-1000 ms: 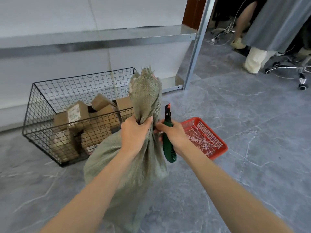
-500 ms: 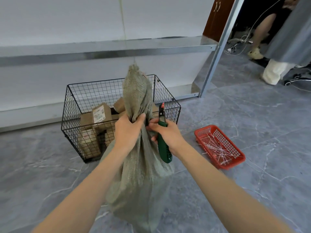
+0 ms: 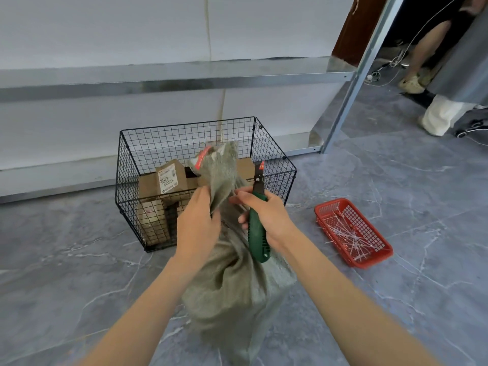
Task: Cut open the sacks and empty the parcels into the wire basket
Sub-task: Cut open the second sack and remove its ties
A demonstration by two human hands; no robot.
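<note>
A: Hands?
B: Left hand point(image 3: 196, 225) is wrapped round the gathered neck of the sack point(image 3: 237, 294), fingers curled tight on the cloth. Right hand point(image 3: 266, 217) has the knife point(image 3: 260, 247): green handle clamped in the palm by the lower fingers, blade end pointing up. Thumb and forefinger are off the handle and reach onto the sack neck, just beside the left hand.
A: Blade out?
B: Can't tell. Only a dark upper section with a red tip shows above the fist.
A: Sack position?
B: Upright on the floor point(image 3: 79, 260), bulging low down, neck bunched, mouth leaning toward the wire basket point(image 3: 184, 143). Red strip along the mouth edge. It stands just in front of the basket's near wall; touching or not, can't tell.
A: Basket contents?
B: Brown cardboard parcels point(image 3: 169, 178) piled toward its left end, one with a white label facing up. Another shows just right of the sack top.
A: Anything else?
B: Red tray point(image 3: 372, 260) on the floor right of the basket, well apart from the sack, with loose white cable ties point(image 3: 348, 233) in it. Metal shelf point(image 3: 184, 75) runs along the wall behind the basket.
</note>
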